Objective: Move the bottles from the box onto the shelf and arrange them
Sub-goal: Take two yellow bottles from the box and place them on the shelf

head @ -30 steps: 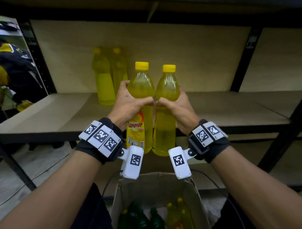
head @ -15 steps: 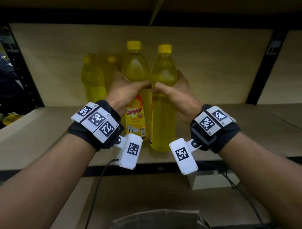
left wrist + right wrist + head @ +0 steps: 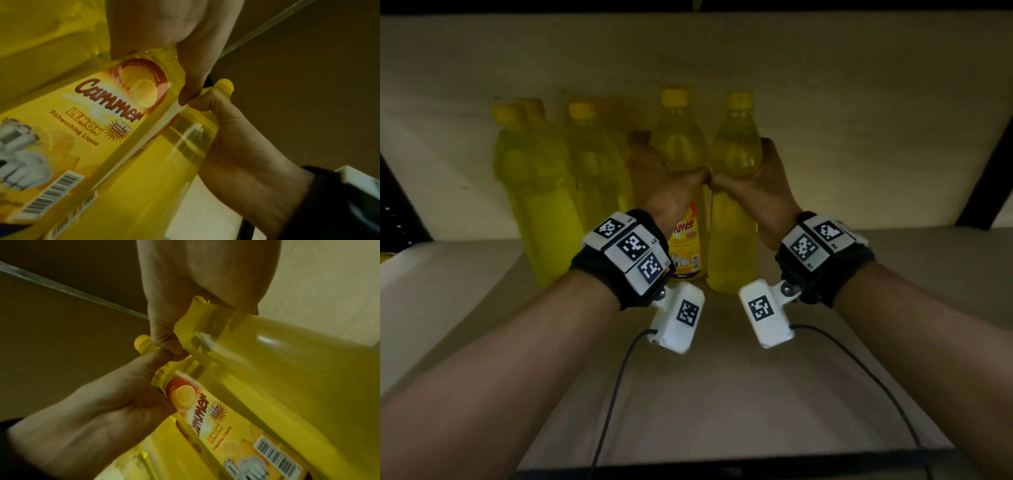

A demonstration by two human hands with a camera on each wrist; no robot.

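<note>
Placement step: our left hand (image 3: pixel 671 192) grips the labelled yellow plastic bottle (image 3: pixel 683 219), our right hand (image 3: pixel 756 195) its label-less twin (image 3: pixel 732 240), both toward the wooden shelf's (image 3: pixel 722 394) back edge; next, we judge, release and align.

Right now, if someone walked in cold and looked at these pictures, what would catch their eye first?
Two yellow bottles, side by side at the middle of the shelf: the left hand grips the labelled bottle, the right hand grips the plain bottle, thumbs meeting between them. To their left, at the back, stands a cluster of yellow bottles.
</note>
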